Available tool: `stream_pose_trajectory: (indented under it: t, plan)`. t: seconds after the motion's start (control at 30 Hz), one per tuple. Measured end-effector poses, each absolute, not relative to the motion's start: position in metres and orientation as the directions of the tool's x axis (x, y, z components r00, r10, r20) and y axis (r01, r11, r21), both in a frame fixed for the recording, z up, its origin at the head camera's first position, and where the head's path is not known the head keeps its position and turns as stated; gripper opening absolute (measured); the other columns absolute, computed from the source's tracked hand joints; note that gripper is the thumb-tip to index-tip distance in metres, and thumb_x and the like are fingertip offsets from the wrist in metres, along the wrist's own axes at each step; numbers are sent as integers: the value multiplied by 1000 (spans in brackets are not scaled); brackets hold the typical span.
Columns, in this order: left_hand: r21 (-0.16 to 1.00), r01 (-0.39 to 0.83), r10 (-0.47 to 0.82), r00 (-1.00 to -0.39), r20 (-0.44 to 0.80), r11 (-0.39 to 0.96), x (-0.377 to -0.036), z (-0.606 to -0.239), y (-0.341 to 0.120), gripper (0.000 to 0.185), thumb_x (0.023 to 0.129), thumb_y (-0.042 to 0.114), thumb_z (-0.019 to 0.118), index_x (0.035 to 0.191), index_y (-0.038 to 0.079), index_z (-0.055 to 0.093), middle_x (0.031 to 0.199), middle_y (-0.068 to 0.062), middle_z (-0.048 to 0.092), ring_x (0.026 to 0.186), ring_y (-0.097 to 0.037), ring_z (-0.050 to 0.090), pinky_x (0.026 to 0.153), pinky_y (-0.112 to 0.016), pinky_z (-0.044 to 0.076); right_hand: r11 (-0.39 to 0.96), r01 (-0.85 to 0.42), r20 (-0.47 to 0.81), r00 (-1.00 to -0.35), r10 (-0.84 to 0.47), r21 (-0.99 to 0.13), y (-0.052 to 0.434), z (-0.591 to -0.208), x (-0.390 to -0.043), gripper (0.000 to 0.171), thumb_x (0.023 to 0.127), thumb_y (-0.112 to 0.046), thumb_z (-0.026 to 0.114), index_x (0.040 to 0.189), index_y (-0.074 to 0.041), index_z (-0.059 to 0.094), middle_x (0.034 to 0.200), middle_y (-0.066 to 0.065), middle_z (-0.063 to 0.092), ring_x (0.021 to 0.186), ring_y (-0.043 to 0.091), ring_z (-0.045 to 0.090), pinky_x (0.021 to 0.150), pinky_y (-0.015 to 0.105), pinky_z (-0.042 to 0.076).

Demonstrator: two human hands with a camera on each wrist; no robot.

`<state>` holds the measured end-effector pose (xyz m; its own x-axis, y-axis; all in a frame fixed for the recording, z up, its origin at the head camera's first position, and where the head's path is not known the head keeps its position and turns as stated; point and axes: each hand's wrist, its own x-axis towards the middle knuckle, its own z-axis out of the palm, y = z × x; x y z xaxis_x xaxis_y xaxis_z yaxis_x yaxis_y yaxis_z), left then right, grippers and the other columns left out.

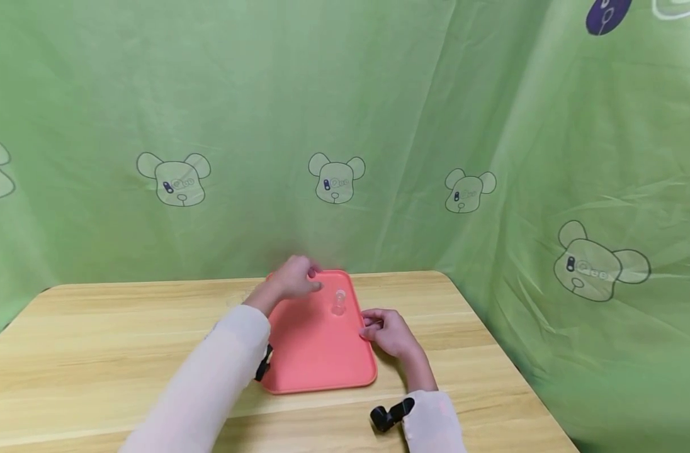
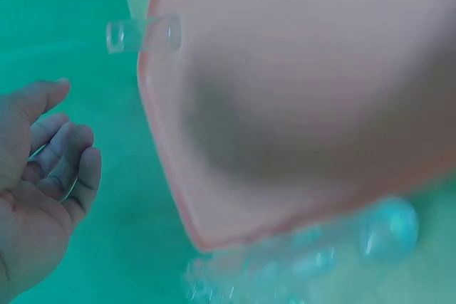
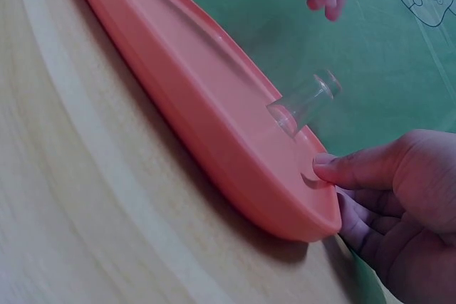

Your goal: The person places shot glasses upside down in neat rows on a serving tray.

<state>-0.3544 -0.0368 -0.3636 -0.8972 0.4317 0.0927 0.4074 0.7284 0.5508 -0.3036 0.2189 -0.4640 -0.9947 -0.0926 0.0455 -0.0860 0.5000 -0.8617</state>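
A coral-pink tray (image 1: 316, 352) with a raised rim lies on the wooden table. On it, toward the far right corner, stands a small clear vessel (image 1: 339, 303) with a narrow upper part; the right wrist view shows the same see-through vessel (image 3: 303, 105) upright near the rim. My right hand (image 1: 390, 331) grips the tray's right edge, thumb (image 3: 345, 169) over the rim and the other fingers at its outer side. Above the tray's far left part hovers my left hand (image 1: 293, 278), its fingers loosely bent with nothing between them in the left wrist view.
More clear vessels (image 2: 313, 250) sit just outside the tray's left edge, faint in the head view. Wooden tabletop (image 1: 124, 352) extends around the tray. A green curtain (image 1: 254, 126) with bear-head prints hangs behind the table and along its right side.
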Motion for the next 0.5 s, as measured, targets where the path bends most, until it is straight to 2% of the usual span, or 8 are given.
stream_pose_trajectory:
  t: [0.3,0.5]
  plan:
    - [432,537,516,-838,177,724,-360,-355,-82,37,93,13,72,123,-9,66,112,-22,70,109,-35,65,97,-45,53,498,-75,29,-995,-100,-864,217,-464,-302,37,88,7,71,125,6,67,99,10,71,88,19,65,77,30,56]
    - [396,553,526,-830,186,733,-358,-348,-114,39,93,14,72,125,-8,65,115,-22,68,109,-37,65,94,-47,55,502,-61,22,-996,-84,-863,217,-462,-302,37,88,7,72,125,4,68,100,9,71,88,18,64,78,31,56]
